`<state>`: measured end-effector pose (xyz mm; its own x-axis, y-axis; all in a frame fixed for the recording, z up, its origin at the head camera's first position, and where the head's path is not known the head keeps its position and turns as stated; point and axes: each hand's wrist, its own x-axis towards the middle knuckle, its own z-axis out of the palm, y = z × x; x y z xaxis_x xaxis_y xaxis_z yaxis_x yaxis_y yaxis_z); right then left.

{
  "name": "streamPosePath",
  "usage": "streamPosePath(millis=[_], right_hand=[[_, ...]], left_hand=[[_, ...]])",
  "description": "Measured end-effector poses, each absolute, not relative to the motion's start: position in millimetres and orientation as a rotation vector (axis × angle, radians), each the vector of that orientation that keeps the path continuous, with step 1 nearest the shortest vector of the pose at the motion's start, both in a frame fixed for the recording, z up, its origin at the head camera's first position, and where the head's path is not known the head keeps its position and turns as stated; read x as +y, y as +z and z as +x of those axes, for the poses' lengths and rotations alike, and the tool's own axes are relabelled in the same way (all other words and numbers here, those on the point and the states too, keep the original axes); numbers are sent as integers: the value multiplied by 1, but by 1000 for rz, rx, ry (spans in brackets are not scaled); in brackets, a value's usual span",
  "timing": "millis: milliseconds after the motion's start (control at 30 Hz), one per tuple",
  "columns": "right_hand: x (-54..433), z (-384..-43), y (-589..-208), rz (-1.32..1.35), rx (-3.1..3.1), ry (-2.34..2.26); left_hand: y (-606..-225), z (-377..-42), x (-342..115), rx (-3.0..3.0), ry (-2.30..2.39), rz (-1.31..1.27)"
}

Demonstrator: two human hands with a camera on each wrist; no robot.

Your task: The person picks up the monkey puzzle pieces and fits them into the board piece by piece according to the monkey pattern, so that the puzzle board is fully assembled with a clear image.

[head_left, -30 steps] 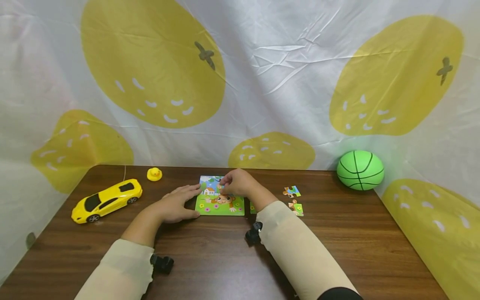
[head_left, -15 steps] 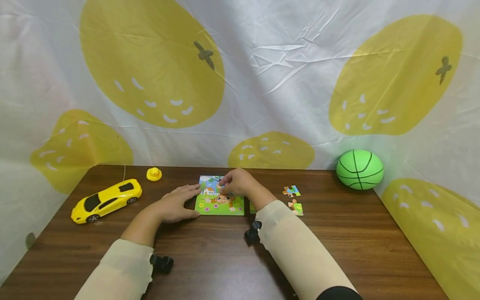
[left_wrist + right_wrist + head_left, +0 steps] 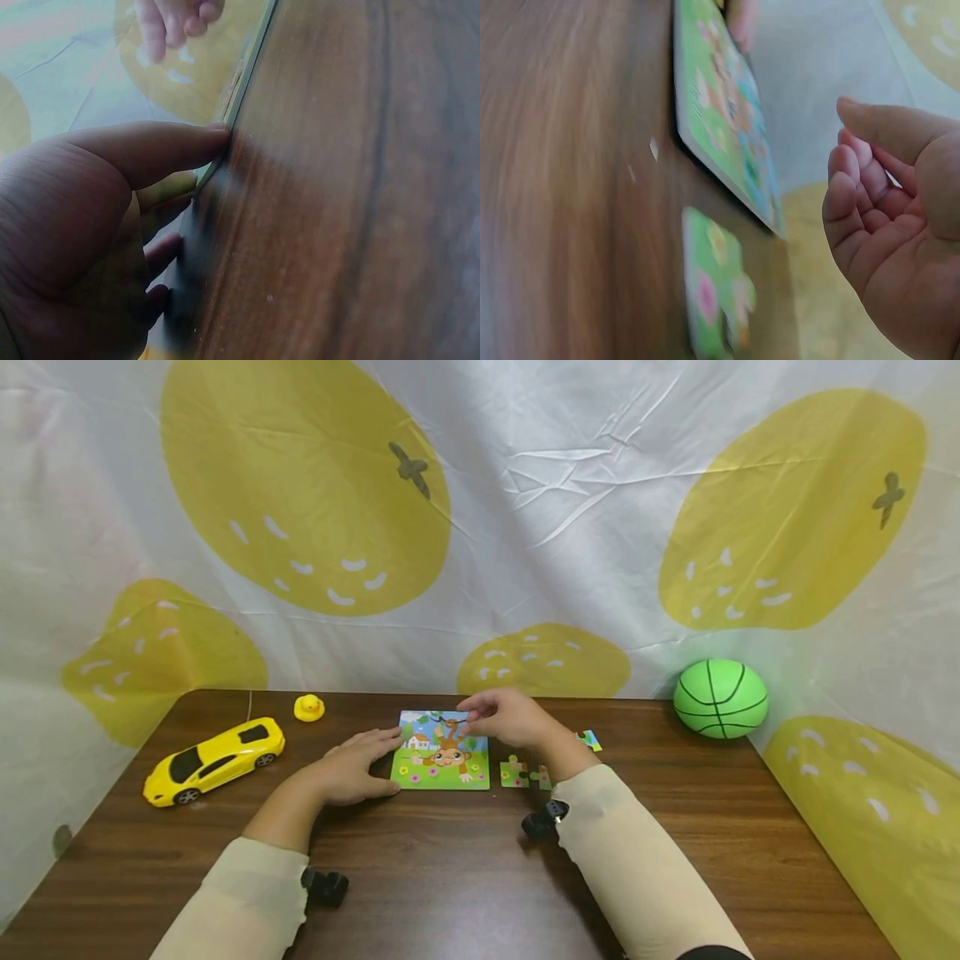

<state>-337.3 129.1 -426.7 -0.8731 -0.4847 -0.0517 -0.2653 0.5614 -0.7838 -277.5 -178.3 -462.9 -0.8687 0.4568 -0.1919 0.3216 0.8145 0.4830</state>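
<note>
A square jigsaw puzzle (image 3: 442, 778) with a cartoon monkey, a house and flowers lies on the table. Along its left side rests my left hand (image 3: 347, 772), fingers straight, thumb at the near left corner. The left wrist view shows the thumb (image 3: 180, 150) against the puzzle's edge. My right hand (image 3: 516, 722) is over the puzzle's right side, holding nothing, its fingers loosely bent in the right wrist view. Loose jigsaw pieces lie just right of the puzzle, a green one (image 3: 513, 772) nearest; another piece (image 3: 592, 741) is partly hidden by my right wrist.
On the wooden table (image 3: 420, 877), a yellow toy car (image 3: 217, 762) stands at the left with a small rubber duck (image 3: 308, 708) behind it. A green ball (image 3: 721, 699) sits at the back right corner. A lemon-print curtain (image 3: 525, 568) hangs behind the table.
My right hand has lifted off the puzzle's upper middle and moved right, uncovering the monkey's upper part and loose pieces beside the puzzle. The left hand has stayed in place.
</note>
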Motion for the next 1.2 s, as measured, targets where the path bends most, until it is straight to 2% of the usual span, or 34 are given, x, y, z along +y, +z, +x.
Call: streamPosePath(millis=[367, 700, 1200], right_hand=[[211, -330, -412, -516, 2568, -1292], [278, -326, -422, -376, 2589, -1287], [329, -338, -448, -372, 2506, -1292]], left_hand=[[-463, -279, -179, 2704, 634, 588], [-462, -277, -178, 2708, 636, 588], [-461, -276, -178, 2703, 649, 596]])
